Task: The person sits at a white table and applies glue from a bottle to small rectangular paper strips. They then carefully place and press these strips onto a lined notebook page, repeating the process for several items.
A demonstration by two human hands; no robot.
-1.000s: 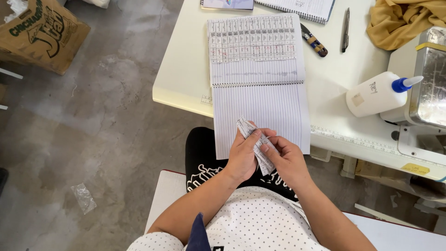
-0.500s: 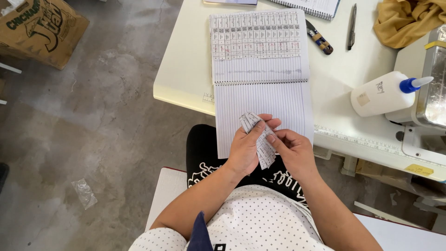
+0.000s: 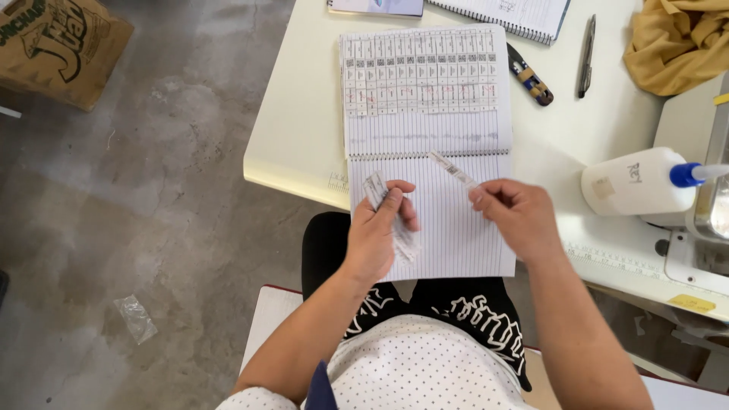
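My left hand (image 3: 380,231) holds a small stack of narrow printed paper strips (image 3: 375,187) over the lower page of an open spiral notebook (image 3: 456,243). My right hand (image 3: 516,216) pinches one single strip (image 3: 453,170) by its end, lifted just above the blank lined page near the spiral binding. The upper page (image 3: 421,76) carries rows of the same strips stuck side by side. Both hands hover over the notebook, a short gap between them.
The notebook lies on a white table (image 3: 304,114). A white glue bottle with a blue nozzle (image 3: 634,181) lies to the right, beside a sewing machine (image 3: 702,152). A pen (image 3: 586,55), a small cutter (image 3: 530,74), yellow cloth (image 3: 676,42) and another notebook (image 3: 516,14) sit farther back. A cardboard box (image 3: 57,45) stands on the floor.
My right hand has pulled one strip off the stack and moved right and up with it. My left hand stays with the stack.
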